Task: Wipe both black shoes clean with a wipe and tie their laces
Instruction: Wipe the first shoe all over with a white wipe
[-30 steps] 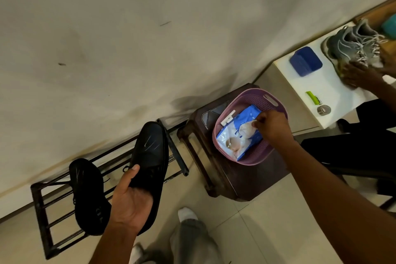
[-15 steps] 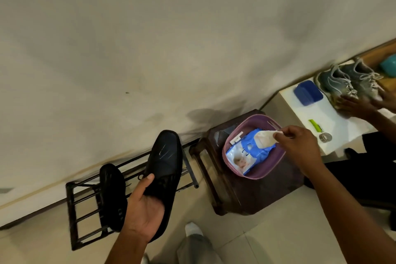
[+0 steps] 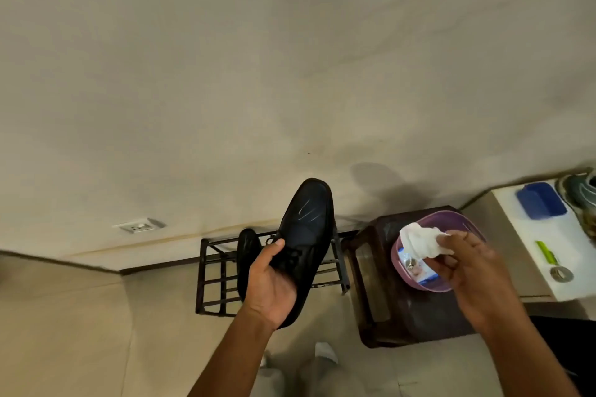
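Nearest me, pale floor tiles [image 3: 80, 316] run out under my arms. My left hand [image 3: 269, 287] has its grip wrapped around the heel end of one black shoe [image 3: 304, 235], toe pointing up toward the wall. My right hand [image 3: 464, 271] has its grip pinched shut on a crumpled white wipe [image 3: 419, 243], held over the purple basket [image 3: 451, 217] on the dark stool [image 3: 380, 284]; a blue wipe pack [image 3: 419, 271] lies inside. Behind the held shoe, the second black shoe [image 3: 246, 251] rests on the metal rack [image 3: 213, 280]. To the right stands a white bench [image 3: 529, 248]. Beyond is the bare cream wall [image 3: 258, 74] with a socket [image 3: 138, 226].
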